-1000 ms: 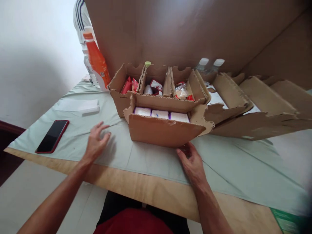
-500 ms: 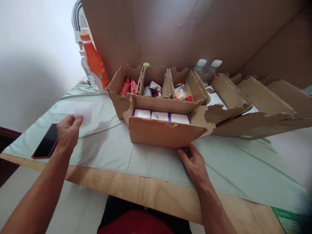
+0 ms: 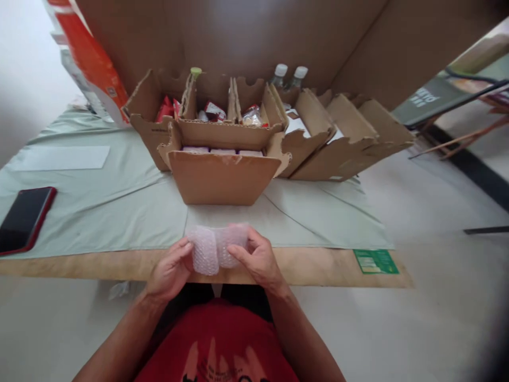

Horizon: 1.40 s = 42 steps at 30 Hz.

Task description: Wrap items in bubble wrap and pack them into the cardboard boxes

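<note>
Both my hands hold a crumpled sheet of whitish bubble wrap (image 3: 212, 248) just above the table's near edge, over my lap. My left hand (image 3: 169, 271) pinches its left side and my right hand (image 3: 257, 259) grips its right side. Right behind it stands a cardboard box (image 3: 220, 178) with white packets (image 3: 222, 152) in its front compartment. Its rear compartments hold red and clear snack packs (image 3: 212, 110).
A red-cased phone (image 3: 24, 218) lies at the left on the pale green cloth (image 3: 119, 212). A white paper sheet (image 3: 59, 157), an orange bottle (image 3: 89, 58), two capped bottles (image 3: 289, 75), more empty cardboard dividers (image 3: 350, 138) and a green label (image 3: 376, 261) are also there.
My left hand came back from the paper at the left and my right hand left the box front. Both now meet at the near edge holding bubble wrap. The view tilted down.
</note>
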{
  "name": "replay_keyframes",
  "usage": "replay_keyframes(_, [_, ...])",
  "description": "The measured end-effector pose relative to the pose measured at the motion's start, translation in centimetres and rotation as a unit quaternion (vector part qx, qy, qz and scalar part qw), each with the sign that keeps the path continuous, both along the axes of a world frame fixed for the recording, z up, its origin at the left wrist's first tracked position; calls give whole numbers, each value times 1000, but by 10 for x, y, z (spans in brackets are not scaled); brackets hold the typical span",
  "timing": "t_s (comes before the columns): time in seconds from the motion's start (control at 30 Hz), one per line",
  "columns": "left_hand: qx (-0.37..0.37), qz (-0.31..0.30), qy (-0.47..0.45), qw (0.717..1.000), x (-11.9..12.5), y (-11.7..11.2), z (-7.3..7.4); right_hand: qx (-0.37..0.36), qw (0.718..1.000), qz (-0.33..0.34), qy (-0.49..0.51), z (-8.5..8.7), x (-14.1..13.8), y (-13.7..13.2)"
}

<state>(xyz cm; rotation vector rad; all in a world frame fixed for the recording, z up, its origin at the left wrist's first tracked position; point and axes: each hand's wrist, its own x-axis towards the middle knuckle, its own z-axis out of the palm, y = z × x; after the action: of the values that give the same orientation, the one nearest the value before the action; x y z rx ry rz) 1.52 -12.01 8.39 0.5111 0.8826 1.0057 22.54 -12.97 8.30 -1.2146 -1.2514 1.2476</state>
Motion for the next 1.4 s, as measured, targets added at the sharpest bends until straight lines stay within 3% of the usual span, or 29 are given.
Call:
replay_keyframes(0.07, [21, -10, -2, 1000, 3, 2, 0, -9, 999, -39, -8, 9, -2, 0])
replay_keyframes(0.13, [55, 18, 10, 998, 1, 3, -1, 14, 997, -72, -24, 20, -5, -2])
replay_keyframes(0.23, [73, 42, 83, 993, -3, 0, -2, 50, 997, -43, -36, 33, -7, -7])
replay_keyframes(0.33, [29, 45, 171, 984, -4, -1, 0, 49, 998, -22, -32, 37, -3, -11])
replay_keyframes(0.43, [25, 70, 193, 978, -10, 3, 6, 35, 994, -98, -44, 34, 10, -11])
replay_keyframes(0.53, [70, 50, 230, 969, -20, 16, 14, 37, 982, -170, -75, 25, 22, -9])
replay_keyframes(0.67, [141, 26, 295, 945, -28, 46, 7, 45, 966, -217, -129, 1, 26, -5])
replay_keyframes(0.77, [190, 73, 399, 894, -32, 63, -10, 39, 952, -211, -220, -21, 36, -3])
replay_keyframes(0.87, [271, 119, 543, 786, -35, 57, -18, 64, 913, -223, -335, -34, 56, -6])
replay_keyframes(0.93, [347, 119, 576, 730, -31, 44, -13, 93, 891, -231, -379, -33, 65, -7])
replay_keyframes(1.0, [414, 86, 565, 709, -21, 32, -3, 121, 889, -187, -399, -25, 61, -4])
replay_keyframes(1.1, [445, -5, 538, 716, -5, 33, 4, 158, 888, -22, -432, -14, 26, 11])
replay_keyframes(1.17, [413, -59, 557, 718, 0, 46, -2, 175, 867, 87, -458, -14, -7, 25])
replay_keyframes(1.23, [374, -86, 589, 711, -1, 62, -14, 187, 844, 154, -478, -19, -29, 36])
replay_keyframes(1.3, [352, -102, 610, 703, -6, 75, -26, 197, 831, 177, -489, -27, -31, 39])
replay_keyframes(1.4, [334, -130, 623, 695, -13, 81, -33, 188, 816, 158, -523, -37, 5, 22])
